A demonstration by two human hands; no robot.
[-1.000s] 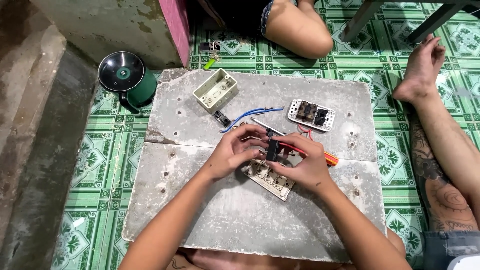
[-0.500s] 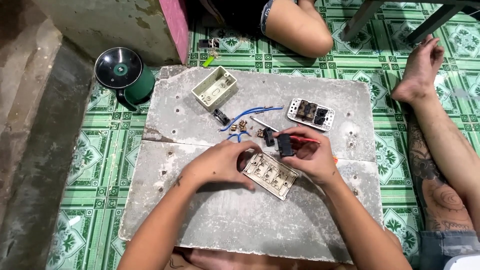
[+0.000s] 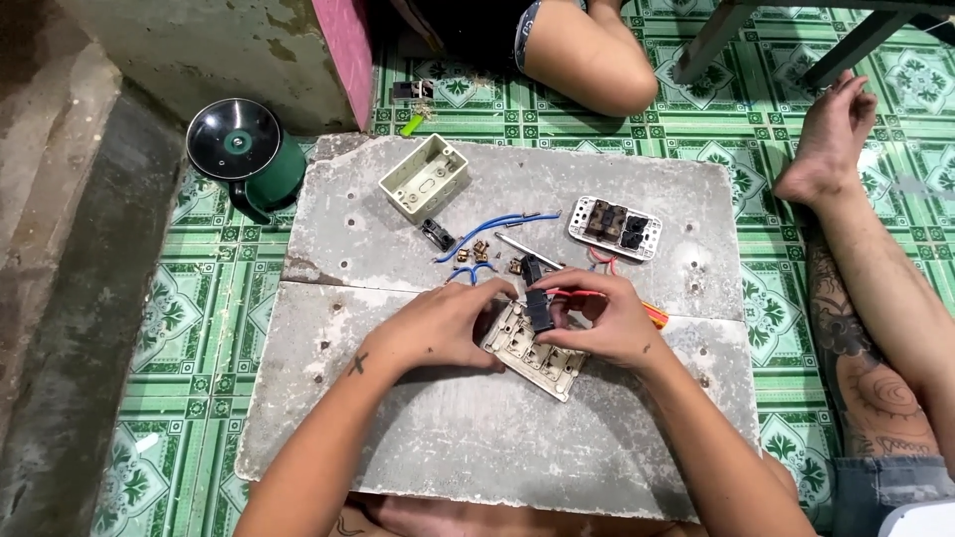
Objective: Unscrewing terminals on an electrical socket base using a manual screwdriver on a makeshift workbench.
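Left hand (image 3: 438, 333) steadying beige switch plate (image 3: 537, 353) at centre of grey slab worktop (image 3: 477, 438), right hand (image 3: 602, 318) pinching small black switch module (image 3: 540, 309) over plate, red screwdriver (image 3: 607, 298) beneath right fingers.

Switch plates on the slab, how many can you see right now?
2. One cream switch plate lies under both hands, the left hand steadying it, the right hand holding a small black part over it. A white plate lies near the slab's far edge.

I see a green patterned tile floor (image 3: 199, 328) across the frame. A weathered concrete wall (image 3: 229, 45) with a pink edge fills the upper left, and dark furniture legs (image 3: 736, 30) cross the upper right.
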